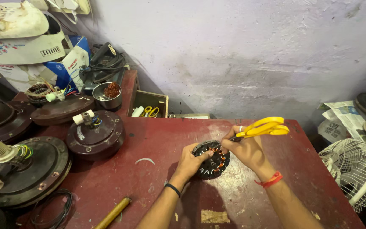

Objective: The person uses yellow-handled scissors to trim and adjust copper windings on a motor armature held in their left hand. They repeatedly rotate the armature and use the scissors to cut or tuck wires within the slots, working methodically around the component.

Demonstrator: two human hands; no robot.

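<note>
Right now we pinch the motor coil [212, 160] with our left hand [190, 163]; our right hand [245, 149], gripping yellow scissors [262, 127], pokes blades into its upper right.

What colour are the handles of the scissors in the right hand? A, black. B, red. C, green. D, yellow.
D: the right hand holds scissors with yellow handles, tips down at the stator that the left hand steadies.
</note>
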